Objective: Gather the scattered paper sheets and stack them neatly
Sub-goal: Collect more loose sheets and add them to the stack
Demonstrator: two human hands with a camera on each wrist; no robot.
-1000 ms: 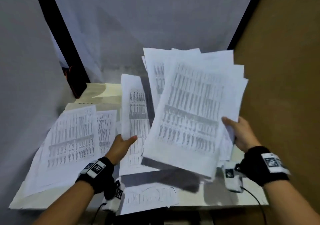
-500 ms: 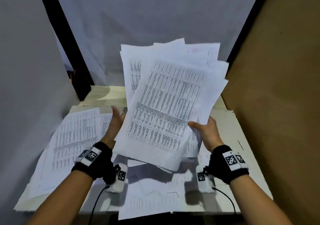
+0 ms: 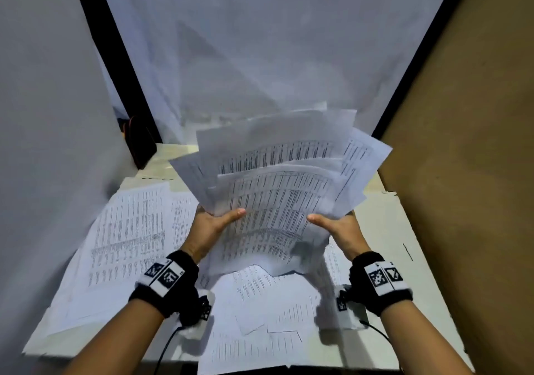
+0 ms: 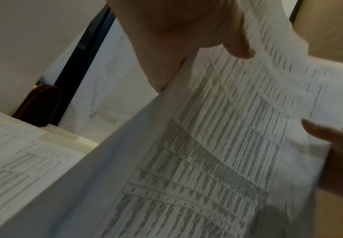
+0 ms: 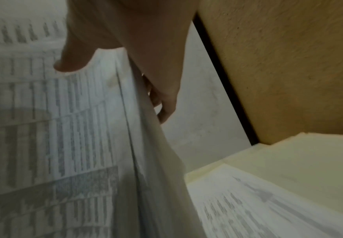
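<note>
a: what have the hands got?

b: left hand (image 3: pixel 212 224) and right hand (image 3: pixel 336 227), each grip closed on the fanned bundle of sheets (image 3: pixel 277 189), thumbs on top, fingers under. left on the bundle's left edge, right on its right edge. bundle held up off the surface (image 3: pixel 404 247), corners splayed, not squared.

a: and the rest of the paper?

b: loose sheets on the left (image 3: pixel 127 230) lie flat on the surface, beside and below the left hand. more sheets near the front edge (image 3: pixel 268 317), under the bundle, between the wrists.

a: what does the next move turn on?

b: my read: the bundle's long axis runs away from me, tilted up at the far end. lower edge sits nearest the surface, so i'd tap that edge down to square it. for the left sheets, the left hand is nearer.
</note>
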